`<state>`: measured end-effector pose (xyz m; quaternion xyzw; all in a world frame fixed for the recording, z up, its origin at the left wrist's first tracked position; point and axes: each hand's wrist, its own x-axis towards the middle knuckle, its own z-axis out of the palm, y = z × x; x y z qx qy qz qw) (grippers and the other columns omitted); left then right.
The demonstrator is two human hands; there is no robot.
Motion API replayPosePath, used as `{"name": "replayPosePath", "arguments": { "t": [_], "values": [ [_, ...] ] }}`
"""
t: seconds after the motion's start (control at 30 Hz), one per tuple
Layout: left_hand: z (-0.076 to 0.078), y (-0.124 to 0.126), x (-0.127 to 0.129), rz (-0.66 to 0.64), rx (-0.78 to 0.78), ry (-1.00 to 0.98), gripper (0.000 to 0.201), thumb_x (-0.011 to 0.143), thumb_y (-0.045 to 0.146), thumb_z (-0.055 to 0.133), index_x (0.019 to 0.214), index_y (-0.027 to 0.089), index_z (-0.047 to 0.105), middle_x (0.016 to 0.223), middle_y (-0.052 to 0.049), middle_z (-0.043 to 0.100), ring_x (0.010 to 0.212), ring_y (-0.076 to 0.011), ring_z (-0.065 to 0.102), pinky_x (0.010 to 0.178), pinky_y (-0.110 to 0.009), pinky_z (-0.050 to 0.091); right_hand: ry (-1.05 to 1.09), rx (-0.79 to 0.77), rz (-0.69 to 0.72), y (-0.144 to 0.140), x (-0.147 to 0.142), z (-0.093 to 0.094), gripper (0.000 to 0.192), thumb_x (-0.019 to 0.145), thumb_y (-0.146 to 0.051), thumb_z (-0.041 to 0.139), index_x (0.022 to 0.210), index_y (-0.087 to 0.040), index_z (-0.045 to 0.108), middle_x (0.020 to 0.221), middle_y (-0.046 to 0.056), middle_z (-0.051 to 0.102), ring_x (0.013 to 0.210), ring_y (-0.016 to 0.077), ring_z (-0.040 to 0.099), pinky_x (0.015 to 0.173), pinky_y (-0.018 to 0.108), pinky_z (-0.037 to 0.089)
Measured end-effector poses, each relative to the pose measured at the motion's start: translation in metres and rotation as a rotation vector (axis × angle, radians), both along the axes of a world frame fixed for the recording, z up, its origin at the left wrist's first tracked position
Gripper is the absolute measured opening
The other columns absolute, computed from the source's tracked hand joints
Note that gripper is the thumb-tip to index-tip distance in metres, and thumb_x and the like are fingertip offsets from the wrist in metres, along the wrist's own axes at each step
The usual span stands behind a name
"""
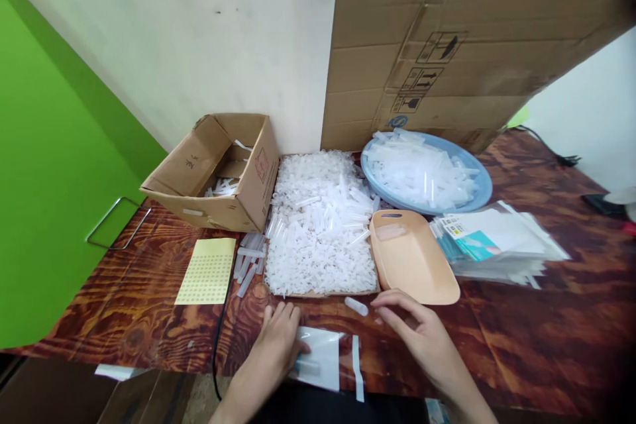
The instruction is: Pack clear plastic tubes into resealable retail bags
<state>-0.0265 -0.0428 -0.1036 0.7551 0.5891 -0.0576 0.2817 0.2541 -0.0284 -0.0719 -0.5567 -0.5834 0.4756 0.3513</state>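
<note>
My left hand [279, 339] rests at the near table edge, fingers curled and thumb over a clear plastic bag [325, 361]. A clear tube-like piece and something teal show inside the bag. My right hand [420, 331] hovers just right of a loose translucent plastic tube [356, 306], its thumb and index finger bent toward each other with a small gap. Nothing held can be made out in it. Beside the bag, a narrow white strip [358, 368] lies across the table edge.
Behind my hands stands a shallow box heaped with small clear plastic pieces [322, 271]. Around it are an open cardboard box [253, 205], a yellow sticker sheet [206, 271], a peach tray [417, 271], a blue basin [484, 185] of tubes, and stacked packaging bags [501, 238].
</note>
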Motion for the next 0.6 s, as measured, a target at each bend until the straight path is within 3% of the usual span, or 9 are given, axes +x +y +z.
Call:
{"name": "replayPosePath", "arguments": {
  "t": [0.1,0.3,0.43,0.53,0.6],
  "values": [
    [0.003,-0.002,-0.004,0.007,0.035,-0.064,0.019,0.083,0.015,0.063,0.1,0.019,0.057,0.113,-0.011,0.062,0.108,-0.0316,0.052,0.096,-0.047,0.035,-0.174,0.104,0.09,-0.003,-0.012,-0.013,0.019,0.097,-0.029,0.055,0.104,-0.023,0.072,0.107,0.01,0.069,0.101,0.0269,0.066,0.092,0.037,0.055],
    [0.021,-0.002,-0.025,0.021,-0.101,-0.288,0.014,0.084,0.016,0.061,0.096,0.022,0.054,0.106,-0.004,0.061,0.101,-0.0239,0.054,0.089,-0.032,0.038,-0.51,0.331,0.197,-0.018,-0.033,-0.053,0.047,0.091,-0.011,0.048,0.133,-0.025,0.062,0.131,0.015,0.059,0.12,0.0305,0.06,0.096,0.044,0.056],
    [0.029,0.005,-0.044,0.034,-0.278,-0.43,0.006,0.088,0.025,0.059,0.094,0.023,0.057,0.091,0.001,0.063,0.085,-0.0192,0.058,0.074,-0.024,0.036,-0.524,0.436,0.348,-0.017,-0.04,-0.056,0.072,0.078,0.0,0.046,0.144,-0.028,0.053,0.137,0.014,0.058,0.123,0.0287,0.059,0.097,0.042,0.056],
    [0.029,0.011,-0.055,0.08,-0.318,-0.48,0.008,0.088,0.029,0.061,0.086,0.021,0.059,0.085,0.001,0.062,0.083,-0.0192,0.057,0.071,-0.024,0.035,-0.455,0.491,0.412,-0.013,-0.045,-0.052,0.065,0.078,0.004,0.042,0.133,-0.025,0.064,0.133,0.016,0.061,0.118,0.0287,0.063,0.094,0.042,0.057],
    [0.027,0.012,-0.06,0.129,-0.376,-0.57,0.013,0.086,0.031,0.065,0.084,0.02,0.059,0.084,0.002,0.061,0.083,-0.0187,0.056,0.071,-0.023,0.036,-0.335,0.44,0.371,-0.009,-0.047,-0.045,0.052,0.086,0.0,0.042,0.126,-0.023,0.068,0.124,0.016,0.065,0.11,0.0271,0.066,0.09,0.038,0.059]
  ]
}}
